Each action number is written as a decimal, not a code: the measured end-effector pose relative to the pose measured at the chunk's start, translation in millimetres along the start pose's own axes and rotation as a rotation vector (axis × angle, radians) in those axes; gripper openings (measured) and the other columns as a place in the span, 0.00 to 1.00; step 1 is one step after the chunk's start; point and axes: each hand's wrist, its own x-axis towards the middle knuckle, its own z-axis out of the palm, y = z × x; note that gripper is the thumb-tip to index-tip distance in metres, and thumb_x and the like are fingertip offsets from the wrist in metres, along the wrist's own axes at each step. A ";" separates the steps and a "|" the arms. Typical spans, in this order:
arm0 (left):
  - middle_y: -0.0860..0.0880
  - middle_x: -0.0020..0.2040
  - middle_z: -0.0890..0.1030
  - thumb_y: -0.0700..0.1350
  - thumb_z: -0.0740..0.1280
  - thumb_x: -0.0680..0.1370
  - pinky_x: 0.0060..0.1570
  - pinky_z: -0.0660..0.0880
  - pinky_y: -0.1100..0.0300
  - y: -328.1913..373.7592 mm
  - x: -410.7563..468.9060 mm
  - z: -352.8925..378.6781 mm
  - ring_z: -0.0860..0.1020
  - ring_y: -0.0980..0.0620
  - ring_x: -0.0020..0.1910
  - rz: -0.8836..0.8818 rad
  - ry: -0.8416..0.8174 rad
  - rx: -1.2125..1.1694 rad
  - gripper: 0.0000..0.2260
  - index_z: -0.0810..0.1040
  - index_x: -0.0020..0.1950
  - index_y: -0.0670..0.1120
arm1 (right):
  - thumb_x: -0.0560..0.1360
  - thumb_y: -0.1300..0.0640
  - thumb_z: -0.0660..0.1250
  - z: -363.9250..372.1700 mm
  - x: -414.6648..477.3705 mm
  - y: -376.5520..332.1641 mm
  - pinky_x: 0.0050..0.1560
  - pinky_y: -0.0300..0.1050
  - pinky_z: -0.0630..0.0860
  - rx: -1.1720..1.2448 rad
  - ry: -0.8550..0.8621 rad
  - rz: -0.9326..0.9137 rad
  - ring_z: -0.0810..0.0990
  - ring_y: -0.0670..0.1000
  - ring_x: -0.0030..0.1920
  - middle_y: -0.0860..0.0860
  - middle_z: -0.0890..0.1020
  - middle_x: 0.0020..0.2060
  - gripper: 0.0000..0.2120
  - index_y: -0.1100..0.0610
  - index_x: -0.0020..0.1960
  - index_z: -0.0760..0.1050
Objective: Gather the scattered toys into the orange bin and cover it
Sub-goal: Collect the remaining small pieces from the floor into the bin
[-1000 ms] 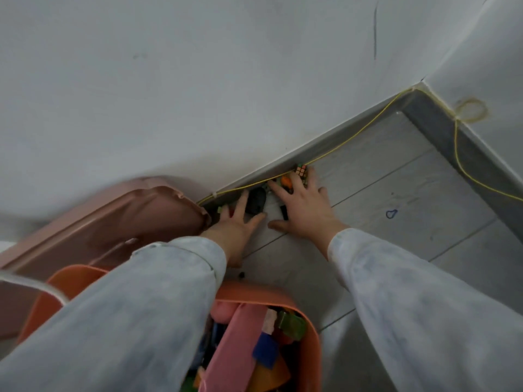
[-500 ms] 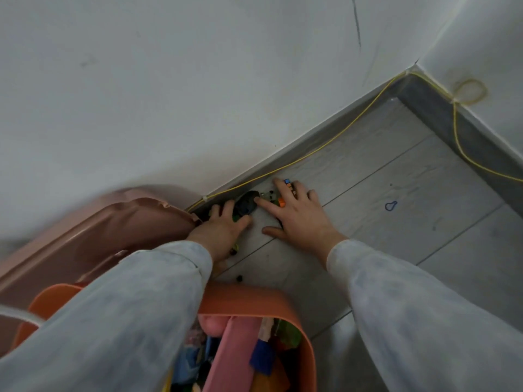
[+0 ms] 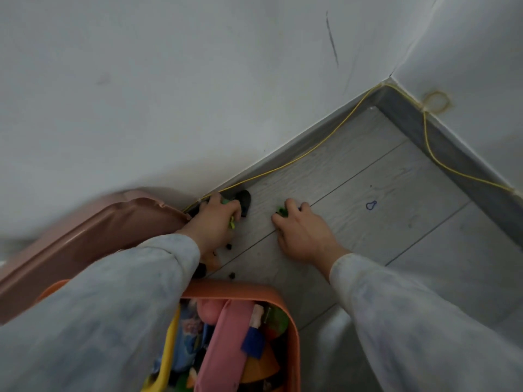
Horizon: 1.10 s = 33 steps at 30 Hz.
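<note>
Gathering toys off the floor [image 3: 382,250] by the far wall, both hands down at once. Curling the left hand [image 3: 215,222] over small green pieces [image 3: 232,223] that poke out between the fingers, with a black toy [image 3: 244,203] just right of the fingertips; cannot tell whether gripped too. Pinching a green toy [image 3: 281,212] under the bent fingers of the right hand [image 3: 300,233], palm low to the floor. Finding the bin [image 3: 285,301] near, below both sleeves, open and already crowded with toys. Seeing the pink lid [image 3: 99,236], or what looks like it, off and propped at the left beside the bin. Judging the step as pick-up, with covering yet to come. Next, probably: firming both grips, lifting, swinging back over the bin and letting go. Minding the black crumbs [image 3: 232,275] between left hand and bin, easy to miss, and the yellow cable [image 3: 311,155] along the skirting, easy to snag.
</note>
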 end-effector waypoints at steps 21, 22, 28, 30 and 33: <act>0.45 0.49 0.68 0.37 0.69 0.68 0.47 0.76 0.55 68.3 -171.8 -125.7 0.72 0.45 0.47 0.101 0.364 -0.401 0.15 0.70 0.46 0.54 | 0.70 0.48 0.56 -207.0 -124.3 -123.7 0.42 0.50 0.73 -0.029 0.160 -0.043 0.72 0.59 0.44 0.57 0.70 0.52 0.18 0.55 0.55 0.72; 0.46 0.48 0.69 0.37 0.69 0.67 0.49 0.74 0.57 70.1 -181.1 -123.8 0.70 0.47 0.48 0.116 0.365 -0.413 0.15 0.70 0.46 0.53 | 0.70 0.48 0.55 -207.3 -130.3 -132.5 0.43 0.51 0.74 -0.015 0.133 -0.048 0.71 0.60 0.46 0.57 0.70 0.53 0.18 0.54 0.55 0.71; 0.49 0.50 0.70 0.40 0.70 0.69 0.54 0.66 0.67 59.5 -236.2 -91.2 0.70 0.54 0.50 0.099 0.235 -0.466 0.13 0.73 0.47 0.55 | 0.76 0.46 0.59 -195.2 -171.4 -178.2 0.46 0.48 0.72 0.010 -0.062 -0.098 0.72 0.59 0.55 0.56 0.68 0.58 0.15 0.51 0.60 0.67; 0.50 0.53 0.71 0.43 0.71 0.70 0.55 0.67 0.65 48.6 -251.0 -78.1 0.73 0.53 0.53 0.057 0.188 -0.478 0.10 0.76 0.48 0.55 | 0.76 0.46 0.59 -187.7 -180.9 -186.6 0.46 0.48 0.73 0.028 -0.122 -0.133 0.75 0.59 0.53 0.55 0.68 0.59 0.16 0.48 0.63 0.67; 0.52 0.57 0.76 0.50 0.70 0.71 0.61 0.69 0.61 38.1 -264.8 -66.9 0.73 0.55 0.57 0.072 0.107 -0.448 0.14 0.78 0.56 0.56 | 0.77 0.40 0.58 -178.3 -187.6 -185.6 0.46 0.51 0.78 0.020 -0.203 -0.158 0.79 0.58 0.50 0.53 0.68 0.62 0.19 0.42 0.67 0.67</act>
